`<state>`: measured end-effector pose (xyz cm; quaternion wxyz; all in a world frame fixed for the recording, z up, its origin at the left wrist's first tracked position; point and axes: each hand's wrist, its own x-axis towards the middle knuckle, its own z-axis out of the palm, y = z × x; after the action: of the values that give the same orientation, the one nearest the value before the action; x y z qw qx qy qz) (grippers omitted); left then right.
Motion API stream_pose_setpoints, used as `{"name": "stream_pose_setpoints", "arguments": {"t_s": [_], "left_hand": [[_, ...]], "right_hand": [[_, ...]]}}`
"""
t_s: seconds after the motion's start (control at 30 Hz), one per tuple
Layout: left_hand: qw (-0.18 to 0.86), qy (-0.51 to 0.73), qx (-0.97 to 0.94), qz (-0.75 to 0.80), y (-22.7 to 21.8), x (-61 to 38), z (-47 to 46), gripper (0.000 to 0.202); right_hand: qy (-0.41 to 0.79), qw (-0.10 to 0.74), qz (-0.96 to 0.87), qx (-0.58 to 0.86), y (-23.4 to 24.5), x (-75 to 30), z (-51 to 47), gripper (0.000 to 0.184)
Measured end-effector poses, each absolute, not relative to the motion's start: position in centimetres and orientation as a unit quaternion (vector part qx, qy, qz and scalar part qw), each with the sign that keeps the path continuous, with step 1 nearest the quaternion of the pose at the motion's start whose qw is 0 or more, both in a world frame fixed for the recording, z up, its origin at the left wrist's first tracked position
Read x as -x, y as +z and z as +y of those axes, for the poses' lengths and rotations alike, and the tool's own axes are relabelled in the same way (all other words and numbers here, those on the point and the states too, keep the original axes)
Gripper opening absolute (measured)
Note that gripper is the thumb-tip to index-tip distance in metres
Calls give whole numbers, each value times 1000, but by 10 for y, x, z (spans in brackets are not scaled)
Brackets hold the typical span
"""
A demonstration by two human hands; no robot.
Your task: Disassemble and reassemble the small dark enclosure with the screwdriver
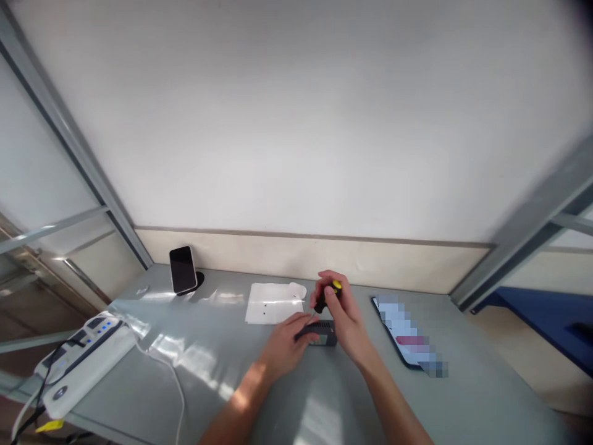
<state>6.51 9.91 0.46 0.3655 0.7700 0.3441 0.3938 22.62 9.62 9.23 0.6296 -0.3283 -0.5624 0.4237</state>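
Note:
My right hand [341, 309] is closed around the black and yellow handle of a screwdriver [320, 303]. Its thin shaft slants down and left to the top of a small dark box [328, 334] with slots along its upper face. Fingers of my left hand [288, 343] grip the box's left end and lie close to the shaft's tip. Where exactly the tip rests is hidden by those fingers. Just behind the box lies a white sheet [273, 303] with a few small dark specks on it.
A large phone or tablet [403, 334] with a blurred screen lies to the right. A smaller phone [183, 270] leans on a black stand at the back left. The white power strip [88, 364] and its cables occupy the left edge of the grey table [222, 371].

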Motion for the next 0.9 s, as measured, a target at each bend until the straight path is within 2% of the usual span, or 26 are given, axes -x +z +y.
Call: {"name": "stream_pose_setpoints", "arguments": {"t_s": [0.27,0.37,0.47,0.63,0.77,0.9], "left_hand": [[152,257,-876,380,7,-67,101,46],[81,221,-891,388,3,-72,101,46],[43,206,-893,397,0,-76,100,48],[113,238,-876,404,2,-73,96,46],[198,280,-835,430,4,-72,93,45],[219,260,-839,424,3,-75,93,45]], "right_hand": [[201,614,-550,530,67,-258,107,30],[193,661,-498,527,66,-262,111,31],[247,727,-415,488,66,-269,118,34],[338,782,-253,459,54,-292,128,31],[414,746,-246,460,40,-302,131,30],[457,708,-257,473,27,-296,134,31]]}}
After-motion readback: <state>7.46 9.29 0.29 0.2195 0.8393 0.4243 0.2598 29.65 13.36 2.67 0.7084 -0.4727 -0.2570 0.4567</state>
